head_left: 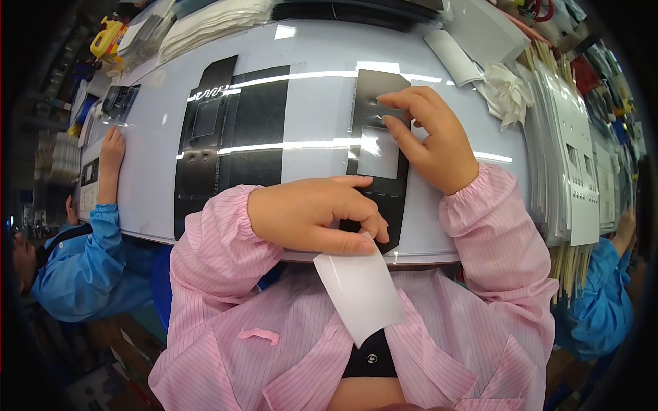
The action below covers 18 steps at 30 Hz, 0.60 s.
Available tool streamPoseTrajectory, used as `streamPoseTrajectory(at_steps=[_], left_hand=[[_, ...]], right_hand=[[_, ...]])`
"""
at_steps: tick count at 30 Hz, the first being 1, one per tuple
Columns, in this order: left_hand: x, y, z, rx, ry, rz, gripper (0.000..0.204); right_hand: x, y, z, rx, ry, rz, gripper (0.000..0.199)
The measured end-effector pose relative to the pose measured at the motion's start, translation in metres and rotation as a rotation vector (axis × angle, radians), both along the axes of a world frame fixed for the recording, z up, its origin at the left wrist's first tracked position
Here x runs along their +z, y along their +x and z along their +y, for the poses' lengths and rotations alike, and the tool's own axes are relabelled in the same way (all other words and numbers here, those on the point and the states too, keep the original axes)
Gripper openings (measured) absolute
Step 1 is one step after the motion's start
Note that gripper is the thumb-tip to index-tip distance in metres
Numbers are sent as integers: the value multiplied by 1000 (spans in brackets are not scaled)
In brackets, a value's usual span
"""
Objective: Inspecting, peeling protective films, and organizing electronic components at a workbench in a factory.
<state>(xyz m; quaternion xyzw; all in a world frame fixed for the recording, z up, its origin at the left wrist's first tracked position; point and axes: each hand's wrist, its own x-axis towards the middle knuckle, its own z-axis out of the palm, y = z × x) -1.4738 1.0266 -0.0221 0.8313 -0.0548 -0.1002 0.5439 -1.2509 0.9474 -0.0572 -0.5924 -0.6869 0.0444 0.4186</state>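
In front of me on the white table lies a black panel (pixel 394 198) with a rectangular window and small holes. My left hand (pixel 312 214) rests across its near end, thumb and fingers pinching a corner of a small white sheet (pixel 360 291). The sheet hangs past the table edge, slightly curved. Over the panel's upper right side is my right hand (pixel 435 133). Its thumb and index finger are apart, their tips at the panel near a small hole, and I see nothing between them.
Left of my work lie another black panel with a window (pixel 199 151) and a flat black sheet (pixel 257 130). White panels (pixel 582 171) are stacked at right, near crumpled white material (pixel 506 92). A yellow bottle (pixel 107 40) stands far left. People in blue sleeves (pixel 89 274) sit on both sides.
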Motion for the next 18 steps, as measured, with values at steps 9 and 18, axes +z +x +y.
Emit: streamPoseTrajectory(at_steps=[9,18], left_hand=[[7,-39,-37,277,-11,-152,12],[-39,-62,-98,302,854,-373,7]], right_hand=[[17,-9,-21,337,-70,-18,25],[18,-14,-23,202,84,-218,18]])
